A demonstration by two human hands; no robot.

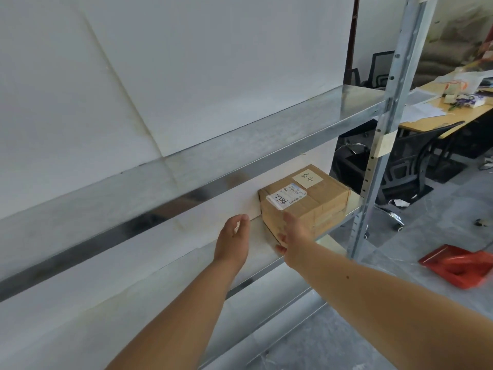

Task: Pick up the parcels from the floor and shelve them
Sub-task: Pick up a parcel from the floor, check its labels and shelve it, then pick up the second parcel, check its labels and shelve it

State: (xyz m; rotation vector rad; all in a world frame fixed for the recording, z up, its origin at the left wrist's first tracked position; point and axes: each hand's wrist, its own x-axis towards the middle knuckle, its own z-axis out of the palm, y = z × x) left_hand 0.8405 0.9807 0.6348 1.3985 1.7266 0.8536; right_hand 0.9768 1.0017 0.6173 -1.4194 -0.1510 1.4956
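Observation:
A brown cardboard parcel (312, 200) with a white label and a yellow note sits on the middle metal shelf (336, 240), near the shelf's right end. My right hand (292, 233) lies against the parcel's near corner, thumb on its front face and fingers under its lower edge. My left hand (234, 240) hovers just left of the parcel, fingers apart and holding nothing, a small gap between it and the box. A red flat parcel (458, 265) lies on the grey floor to the right.
The upper shelf (213, 156) runs across above the parcel. A steel upright post (381, 129) stands at the rack's right end. Behind it are a desk (442, 116) with papers and black office chairs (408, 158). White wall panels back the shelves.

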